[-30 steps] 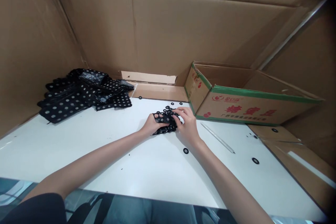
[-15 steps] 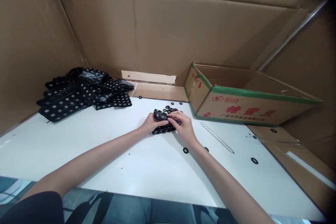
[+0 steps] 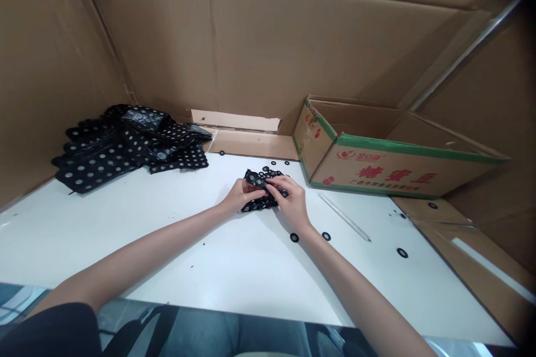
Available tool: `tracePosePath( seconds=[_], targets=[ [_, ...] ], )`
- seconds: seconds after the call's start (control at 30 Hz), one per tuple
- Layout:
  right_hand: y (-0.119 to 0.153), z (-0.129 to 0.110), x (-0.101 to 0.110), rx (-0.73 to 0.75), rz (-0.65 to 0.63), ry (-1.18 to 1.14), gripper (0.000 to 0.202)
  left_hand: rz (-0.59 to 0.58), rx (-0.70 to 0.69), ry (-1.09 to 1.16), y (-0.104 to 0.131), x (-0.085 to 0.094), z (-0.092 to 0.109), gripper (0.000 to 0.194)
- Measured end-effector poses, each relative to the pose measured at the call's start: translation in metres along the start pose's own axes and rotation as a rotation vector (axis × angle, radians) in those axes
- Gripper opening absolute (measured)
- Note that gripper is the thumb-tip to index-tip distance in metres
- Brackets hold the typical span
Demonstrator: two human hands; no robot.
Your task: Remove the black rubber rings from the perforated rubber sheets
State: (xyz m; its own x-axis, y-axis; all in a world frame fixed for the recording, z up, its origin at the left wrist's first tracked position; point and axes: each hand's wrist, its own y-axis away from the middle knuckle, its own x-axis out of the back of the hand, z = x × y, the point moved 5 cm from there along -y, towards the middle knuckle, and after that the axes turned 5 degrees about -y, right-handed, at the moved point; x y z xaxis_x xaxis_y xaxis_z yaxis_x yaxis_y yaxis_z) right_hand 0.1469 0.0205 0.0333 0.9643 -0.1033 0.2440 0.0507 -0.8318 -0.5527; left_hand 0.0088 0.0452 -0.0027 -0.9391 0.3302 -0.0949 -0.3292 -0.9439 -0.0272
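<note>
**Fingers of the left hand (image 3: pixel 239 196) and right hand (image 3: pixel 294 203) meet at the dotted black piece (image 3: pixel 255 179)**

The right hand has come away from the small rings (image 3: pixel 266 169) just beyond the piece, and its fingertips now join those of the left at the piece's raised edge. Both hands thus appear to be working on one spot. The left fingers grip the piece from its left side, thumb on the near face; the right thumb and forefinger are closed in a pinch at its edge. Whether they also hold a ring is too small to tell.

The piece is at the middle of the white surface (image 3: pixel 234 273), its upper part tilted up and its lower part spread beneath the hands. One loose ring (image 3: pixel 326 236) now shows whole beside the right forearm, where the arm had partly hidden it; another (image 3: pixel 294 238) lies by the right wrist. A clear stick (image 3: pixel 345 217) lies to the right, near the open carton (image 3: pixel 389 170), with a heap of dotted black sheets (image 3: pixel 100 167) at the far left.
</note>
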Motion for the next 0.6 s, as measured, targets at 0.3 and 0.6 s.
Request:
tracePosePath(
  seconds=[0.3,0.6],
  targets=[
    [-0.0002,-0.0030,-0.0016,0.088,-0.031,0.099,0.018,0.105,-0.011,-0.074,-0.0039,0.0052,-0.0054,0.037],
    [0.0005,-0.0039,-0.0050,0.183,-0.076,0.224,0.018,0.083,-0.016,-0.137,-0.0001,0.0041,0.0009,0.036]
  ],
)
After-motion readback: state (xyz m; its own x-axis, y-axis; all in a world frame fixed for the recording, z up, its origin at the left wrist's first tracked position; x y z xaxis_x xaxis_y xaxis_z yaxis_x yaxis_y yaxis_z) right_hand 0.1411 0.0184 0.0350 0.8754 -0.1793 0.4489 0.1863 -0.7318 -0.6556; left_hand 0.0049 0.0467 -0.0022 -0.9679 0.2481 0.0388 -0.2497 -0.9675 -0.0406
